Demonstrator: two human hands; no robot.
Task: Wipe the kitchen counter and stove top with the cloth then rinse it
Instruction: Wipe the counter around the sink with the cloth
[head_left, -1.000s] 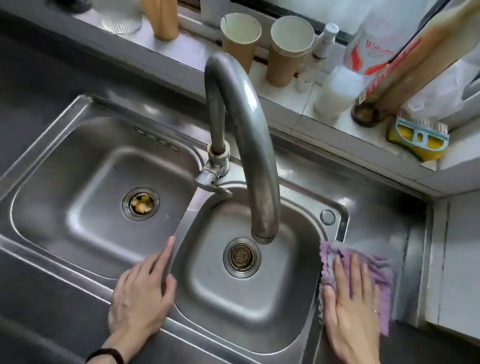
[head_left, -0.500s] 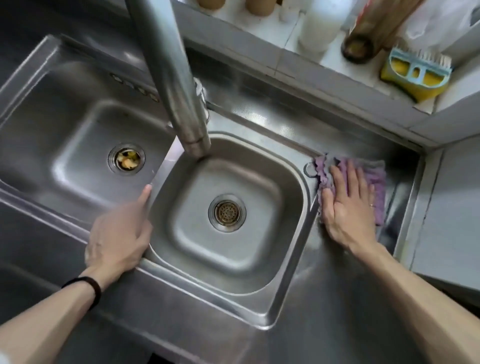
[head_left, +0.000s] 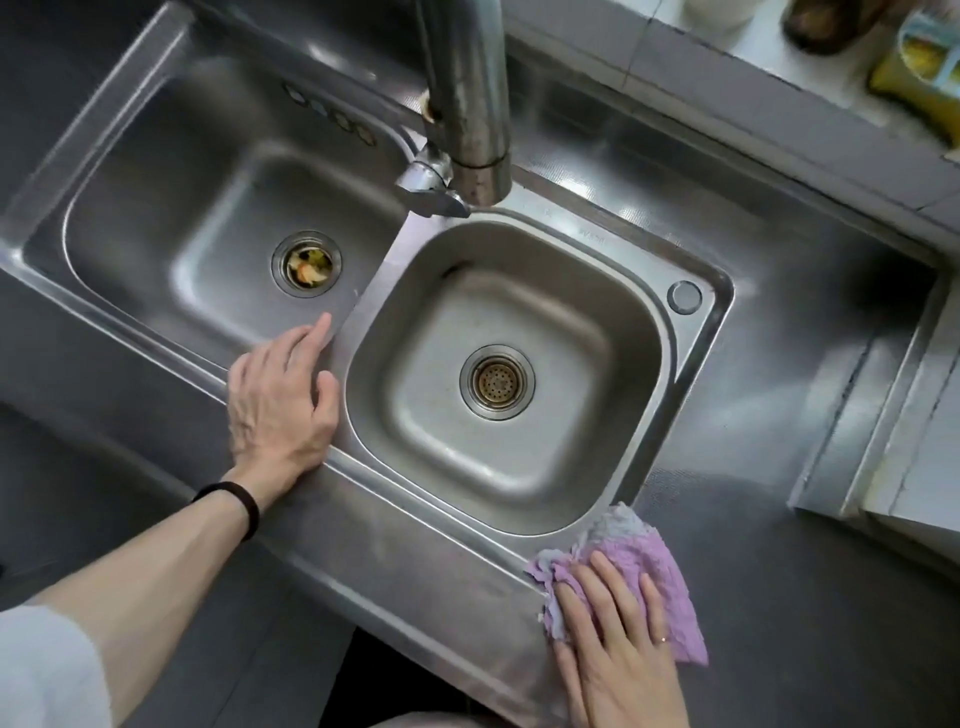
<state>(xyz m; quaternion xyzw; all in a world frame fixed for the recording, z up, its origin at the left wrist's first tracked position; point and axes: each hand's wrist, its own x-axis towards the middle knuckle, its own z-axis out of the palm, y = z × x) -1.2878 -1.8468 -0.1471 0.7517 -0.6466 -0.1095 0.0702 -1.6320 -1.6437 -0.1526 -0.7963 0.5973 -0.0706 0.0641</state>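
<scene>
**Hands and cloth at the sink.** The right hand (head_left: 618, 639) lies flat on the cloth (head_left: 649, 561), fingers straight and slightly spread. It presses the cloth onto the counter (head_left: 805, 519) and no finger curls round it. A ring (head_left: 663, 639) shows on one finger. The fingertips point toward the right basin (head_left: 519, 249).

The cloth is lilac with a paler bunched edge and sits just outside the basin's near right corner. The bunched edge touches the sink rim. Its long axis runs diagonally from that corner away toward the person's right.

The left hand (head_left: 280, 395) rests open and holds nothing, at the basin's near left corner. Its index finger lies along the divider, pointing toward the faucet (head_left: 467, 104). A dark wristband (head_left: 239, 499) circles that wrist.

The faucet spout hangs over the basin's far edge, and a strainer (head_left: 497, 382) sits at the basin's centre. Left of the basin is a larger basin (head_left: 156, 171), whose drain (head_left: 306, 263) holds food scraps. On the ledge beyond the basin's far right is a yellow brush (head_left: 919, 67), partly out of frame.
</scene>
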